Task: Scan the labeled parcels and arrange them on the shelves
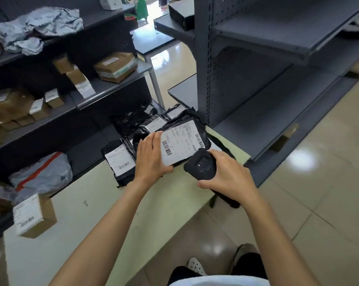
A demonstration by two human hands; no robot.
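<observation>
My left hand (151,159) grips the near left edge of a black plastic parcel (195,122) with a white barcode label (180,143) facing up. My right hand (226,174) holds a black handheld scanner (201,166), its head at the label's near right corner. Several more black labelled parcels (120,159) lie in a pile on the pale table (104,213) behind and left of the held one. Dark grey shelves (267,36) stand on the right, mostly bare.
The left shelving (116,83) holds brown cardboard boxes (114,67) and grey mailer bags (40,25). A grey bag with a red stripe (42,176) and a labelled box (34,215) sit at the table's left. Glossy tiled floor (318,203) lies to the right.
</observation>
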